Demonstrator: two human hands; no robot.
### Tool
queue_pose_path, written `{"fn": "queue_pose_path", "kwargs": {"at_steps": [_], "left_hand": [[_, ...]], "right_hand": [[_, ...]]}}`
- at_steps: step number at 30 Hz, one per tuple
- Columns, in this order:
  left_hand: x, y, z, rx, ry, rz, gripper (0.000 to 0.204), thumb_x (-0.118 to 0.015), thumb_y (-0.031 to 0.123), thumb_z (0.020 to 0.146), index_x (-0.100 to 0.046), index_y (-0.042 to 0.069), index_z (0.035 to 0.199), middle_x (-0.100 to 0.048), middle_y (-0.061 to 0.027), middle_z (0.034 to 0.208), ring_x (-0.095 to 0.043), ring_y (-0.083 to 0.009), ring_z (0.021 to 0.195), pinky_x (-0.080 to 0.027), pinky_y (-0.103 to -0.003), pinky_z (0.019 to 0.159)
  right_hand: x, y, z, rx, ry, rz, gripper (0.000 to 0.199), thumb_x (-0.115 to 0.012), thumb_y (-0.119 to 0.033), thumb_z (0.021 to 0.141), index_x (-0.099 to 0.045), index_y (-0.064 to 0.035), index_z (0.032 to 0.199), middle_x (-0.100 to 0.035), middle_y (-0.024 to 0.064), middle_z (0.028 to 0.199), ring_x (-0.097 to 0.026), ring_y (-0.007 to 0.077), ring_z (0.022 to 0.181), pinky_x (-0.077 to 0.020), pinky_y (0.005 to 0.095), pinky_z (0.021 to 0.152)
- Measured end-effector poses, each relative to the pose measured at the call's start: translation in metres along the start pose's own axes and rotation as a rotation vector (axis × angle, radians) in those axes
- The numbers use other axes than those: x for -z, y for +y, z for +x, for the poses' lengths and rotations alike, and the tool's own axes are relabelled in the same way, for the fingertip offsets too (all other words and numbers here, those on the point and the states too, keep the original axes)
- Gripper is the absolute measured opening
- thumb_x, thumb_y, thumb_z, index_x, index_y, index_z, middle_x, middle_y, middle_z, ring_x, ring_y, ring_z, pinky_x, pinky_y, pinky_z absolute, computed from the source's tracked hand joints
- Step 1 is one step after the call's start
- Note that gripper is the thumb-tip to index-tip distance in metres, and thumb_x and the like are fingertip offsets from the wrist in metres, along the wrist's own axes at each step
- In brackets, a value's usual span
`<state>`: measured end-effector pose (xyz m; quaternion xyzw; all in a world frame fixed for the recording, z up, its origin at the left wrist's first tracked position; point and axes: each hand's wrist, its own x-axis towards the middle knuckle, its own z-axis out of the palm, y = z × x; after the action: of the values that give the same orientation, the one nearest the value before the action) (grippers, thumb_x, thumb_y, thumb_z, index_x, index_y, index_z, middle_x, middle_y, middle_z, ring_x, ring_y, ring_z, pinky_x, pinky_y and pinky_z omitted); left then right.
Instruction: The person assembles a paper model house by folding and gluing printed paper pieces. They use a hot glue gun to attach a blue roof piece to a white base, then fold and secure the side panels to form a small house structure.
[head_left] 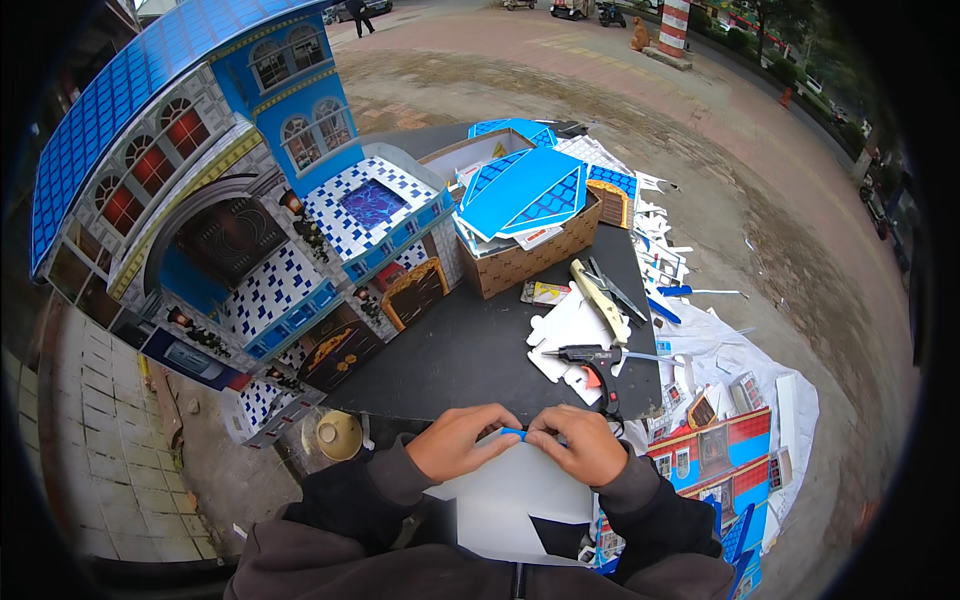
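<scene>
My left hand (462, 443) and my right hand (580, 445) meet over my lap, both closed in a pinch. Between them is the upper edge of a white board (520, 490), with a narrow blue piece (514, 433) showing at the thumbs. Whether that blue bit is part of the board I cannot tell. Just beyond, on a dark table (430, 370), lies a black glue gun (590, 360) with a red trigger, touching a white cut-out sheet (555, 330). Left of my hands stands a large model house (250, 230) with a blue roof and checkered floors.
A patterned cardboard box (530, 262) holds blue roof-like panels (525, 190). A cream-handled cutter (597, 298) lies near the glue gun. White offcuts (660, 245) litter the table's right side. Printed house panels (715, 450) rest on a white sheet at the right. A round pot (339, 436) sits below left.
</scene>
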<state>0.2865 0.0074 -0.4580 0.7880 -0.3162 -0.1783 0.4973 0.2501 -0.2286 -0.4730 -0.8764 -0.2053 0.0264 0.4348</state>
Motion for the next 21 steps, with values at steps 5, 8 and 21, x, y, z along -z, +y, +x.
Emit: {"fn": "queue_pose_path", "kwargs": {"at_steps": [5,8,21], "left_hand": [[0.004,-0.01,0.0,0.038,-0.057,0.127,0.02,-0.07,0.019,0.1,-0.07,0.0,0.105,-0.073,-0.0169,0.095,-0.073,-0.0324,0.087,-0.055,-0.037,0.076],[0.007,-0.016,-0.003,0.061,0.028,0.114,0.019,-0.069,0.019,0.1,-0.07,0.0,0.105,-0.073,-0.0162,0.095,-0.073,-0.0314,0.087,-0.055,-0.036,0.075],[0.013,-0.021,-0.01,0.199,0.091,0.054,0.022,-0.067,0.02,0.102,-0.067,-0.001,0.109,-0.073,-0.019,0.095,-0.072,-0.0323,0.087,-0.054,-0.039,0.077]], "right_hand": [[0.004,0.005,-0.01,-0.115,-0.038,0.103,0.017,-0.071,-0.017,0.095,-0.072,-0.0005,0.097,-0.071,0.015,0.085,-0.07,0.0283,0.076,-0.0526,0.0361,0.066],[0.016,0.016,-0.027,-0.283,0.013,0.017,0.015,-0.069,-0.019,0.096,-0.071,-0.0038,0.095,-0.071,0.0144,0.086,-0.068,0.0344,0.077,-0.0523,0.0429,0.069],[0.031,-0.022,-0.093,-0.228,0.04,0.304,0.047,-0.078,-0.028,0.091,-0.066,-0.0003,0.126,-0.075,0.0135,0.11,-0.064,0.0135,0.086,-0.0502,0.0285,0.077]]}}
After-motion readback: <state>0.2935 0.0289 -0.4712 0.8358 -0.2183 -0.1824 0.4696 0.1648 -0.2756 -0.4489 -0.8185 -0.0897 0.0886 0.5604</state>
